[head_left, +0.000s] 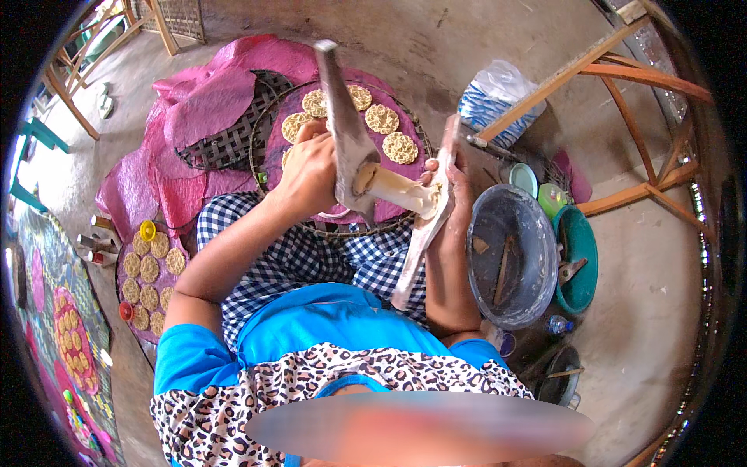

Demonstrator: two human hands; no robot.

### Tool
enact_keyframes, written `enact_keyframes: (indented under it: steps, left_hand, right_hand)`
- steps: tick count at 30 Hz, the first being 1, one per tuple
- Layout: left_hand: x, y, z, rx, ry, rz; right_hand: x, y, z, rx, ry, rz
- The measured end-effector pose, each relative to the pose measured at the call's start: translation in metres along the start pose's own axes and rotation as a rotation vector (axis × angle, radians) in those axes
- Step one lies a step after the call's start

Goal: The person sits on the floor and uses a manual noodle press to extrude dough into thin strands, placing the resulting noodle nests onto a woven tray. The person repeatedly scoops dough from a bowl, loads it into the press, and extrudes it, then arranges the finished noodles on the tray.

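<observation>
Over a concrete floor (pixel 646 311) and a pink-lined tray (pixel 398 176) of noodle discs (pixel 381 119), our left hand (pixel 310 167) grips a wooden block (pixel 342 124), our right hand (pixel 457 194) a wooden bar (pixel 422 243), a pale cylinder (pixel 398 189) spanning between them.

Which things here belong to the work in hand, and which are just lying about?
Seemingly in use:
two-part wooden press, in left hand and right hand
noodle-like dough rounds
round tray

Seemingly just lying about:
blue-capped bottle
blue-and-white bag
</observation>
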State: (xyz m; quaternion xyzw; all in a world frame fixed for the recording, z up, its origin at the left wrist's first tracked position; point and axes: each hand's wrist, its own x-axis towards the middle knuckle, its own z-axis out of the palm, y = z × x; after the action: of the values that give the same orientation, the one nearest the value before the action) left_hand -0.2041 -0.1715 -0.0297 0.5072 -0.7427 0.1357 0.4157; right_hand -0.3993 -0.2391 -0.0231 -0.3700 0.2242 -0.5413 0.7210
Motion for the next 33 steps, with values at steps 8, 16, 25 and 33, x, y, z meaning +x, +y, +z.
enact_keyframes:
  steps: [8,16,25,33]
  left_hand:
    - [-0.009,-0.006,-0.004,0.044,-0.138,0.124]
    - [-0.017,-0.02,0.003,-0.092,-0.438,0.061]
    - [-0.006,-0.006,0.014,-0.009,0.047,-0.119]
    - [-0.046,0.073,0.062,-2.755,-0.775,-0.422]
  right_hand:
    - [-0.033,0.0,0.019,-0.756,-0.36,-0.795]
    - [-0.017,0.017,0.026,-0.666,-0.402,-0.261]
    - [0.018,-0.058,0.057,-0.237,-0.726,-0.149]
    - [0.074,-0.084,0.066,0.036,-0.891,0.173]
